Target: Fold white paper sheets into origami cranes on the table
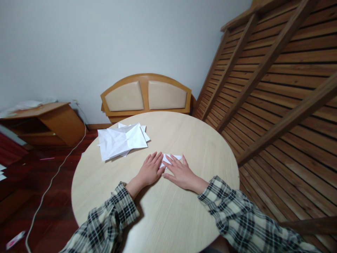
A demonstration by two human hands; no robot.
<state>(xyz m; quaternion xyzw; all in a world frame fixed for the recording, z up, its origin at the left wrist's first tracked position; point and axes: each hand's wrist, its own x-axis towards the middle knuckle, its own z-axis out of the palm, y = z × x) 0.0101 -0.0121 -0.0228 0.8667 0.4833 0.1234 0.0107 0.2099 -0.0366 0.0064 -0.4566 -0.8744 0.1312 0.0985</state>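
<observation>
Creased white paper sheets [123, 140] lie in a loose stack on the round worktop [205, 140]. Nearer the person, the left hand [149, 169] rests palm down, fingers extended close together, at the left end of a small folded white paper [178, 157]. The right hand [181, 175] lies flat with fingers spread across that paper, partly covering it.

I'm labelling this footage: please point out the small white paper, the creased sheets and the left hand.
Small white paper [178, 157]: head view, exposed right part.
Creased sheets [123, 141]: head view, middle of top sheet.
Left hand [149, 171]: head view, back of hand.
</observation>
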